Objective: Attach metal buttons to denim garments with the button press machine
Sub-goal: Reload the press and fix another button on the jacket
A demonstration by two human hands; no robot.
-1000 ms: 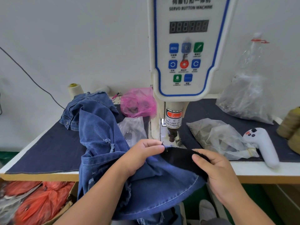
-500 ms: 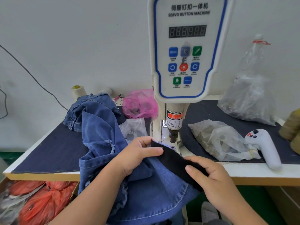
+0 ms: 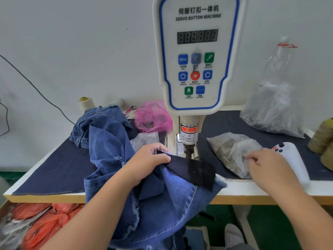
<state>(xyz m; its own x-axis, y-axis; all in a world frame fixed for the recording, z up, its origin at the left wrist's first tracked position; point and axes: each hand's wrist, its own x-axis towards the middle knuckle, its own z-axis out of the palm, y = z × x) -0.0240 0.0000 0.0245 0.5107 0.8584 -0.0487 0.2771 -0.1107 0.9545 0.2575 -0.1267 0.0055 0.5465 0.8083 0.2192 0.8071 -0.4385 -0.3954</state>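
Since the earlier frame, the right hand [image 3: 268,168] has let go of the dark navy fabric flap [image 3: 193,170] and moved to the crumpled clear plastic bag of small metal parts [image 3: 232,152] at right of centre, its fingers [image 3: 251,156] loosely curled at the film; I cannot tell whether they hold anything. Only the left hand [image 3: 149,163] pinches the flap, which lies at the foot of the white servo button press machine [image 3: 197,56], on the blue denim garment [image 3: 111,147] draped off the worktop [image 3: 54,170]. With one hand holding, the hanging denim's weight could drag the flap off its mark under the plunger, and the left fingers sit close to it.
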